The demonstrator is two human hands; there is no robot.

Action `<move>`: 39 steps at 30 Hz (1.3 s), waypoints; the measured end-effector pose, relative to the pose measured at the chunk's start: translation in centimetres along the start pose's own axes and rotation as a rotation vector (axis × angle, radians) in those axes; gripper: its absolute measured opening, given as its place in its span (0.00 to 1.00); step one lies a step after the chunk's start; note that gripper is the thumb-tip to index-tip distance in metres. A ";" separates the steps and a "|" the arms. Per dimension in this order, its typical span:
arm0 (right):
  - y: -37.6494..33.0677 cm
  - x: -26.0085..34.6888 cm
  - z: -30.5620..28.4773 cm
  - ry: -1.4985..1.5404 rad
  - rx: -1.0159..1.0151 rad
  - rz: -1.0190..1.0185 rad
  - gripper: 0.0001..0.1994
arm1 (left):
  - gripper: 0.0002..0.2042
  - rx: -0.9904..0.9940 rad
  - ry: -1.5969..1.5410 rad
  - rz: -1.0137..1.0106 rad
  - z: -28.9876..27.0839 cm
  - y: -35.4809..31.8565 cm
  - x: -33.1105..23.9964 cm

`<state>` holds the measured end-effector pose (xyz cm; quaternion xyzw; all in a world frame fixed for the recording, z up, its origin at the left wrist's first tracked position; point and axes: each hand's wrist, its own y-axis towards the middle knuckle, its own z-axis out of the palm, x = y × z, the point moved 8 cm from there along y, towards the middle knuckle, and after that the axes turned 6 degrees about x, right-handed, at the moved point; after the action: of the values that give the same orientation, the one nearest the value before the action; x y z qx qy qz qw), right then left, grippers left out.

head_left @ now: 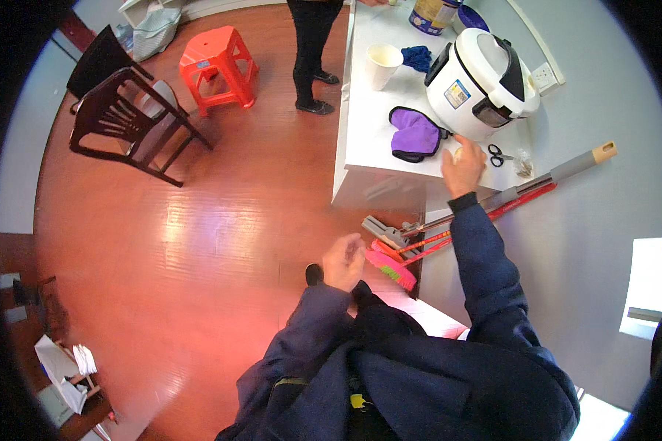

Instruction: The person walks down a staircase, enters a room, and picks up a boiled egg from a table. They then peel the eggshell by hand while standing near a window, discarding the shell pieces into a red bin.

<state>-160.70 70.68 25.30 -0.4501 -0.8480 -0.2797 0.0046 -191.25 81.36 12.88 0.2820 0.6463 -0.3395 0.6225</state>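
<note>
The person [404, 382] is showing one left hand [343, 262] and one right hand [464, 166], two in all. One white counter [364, 140] is holding one rice cooker [472, 73], one white cup [383, 70], one purple mitt [415, 134], one blue cloth [417, 58] and one pair of scissors [496, 155]. Two dark chairs [121, 117] are standing beside one red stool [207, 47], and one other person [311, 48] is wearing two black shoes [315, 108].

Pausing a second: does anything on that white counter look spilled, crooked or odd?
No spill shows. The dark blue cloth looks untidy: bunched in a heap between the paper cup and white cooker, not lying flat. The purple cloth item near the right hand shows no visible damage.
</note>
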 end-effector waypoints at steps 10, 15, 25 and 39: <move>0.7 -11.5 6.7 0.003 0.350 0.033 0.32 | 0.12 -0.178 0.026 -0.097 5.4 -7.9 1.6; 1.1 -12.1 6.3 0.129 0.339 0.023 0.30 | 0.11 -0.359 0.080 -0.010 5.0 -11.7 0.7; -18.8 4.1 -2.1 0.763 0.666 -0.240 0.27 | 0.29 -0.353 0.340 0.242 4.2 -17.6 -4.4; -63.5 38.2 -19.8 1.062 1.457 -0.913 0.25 | 0.27 -1.173 0.475 0.128 -15.0 -60.1 -4.4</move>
<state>-236.93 62.45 22.03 0.2128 -0.7915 0.1672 0.5479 -247.50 56.78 22.47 -0.0001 0.8271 0.1808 0.5322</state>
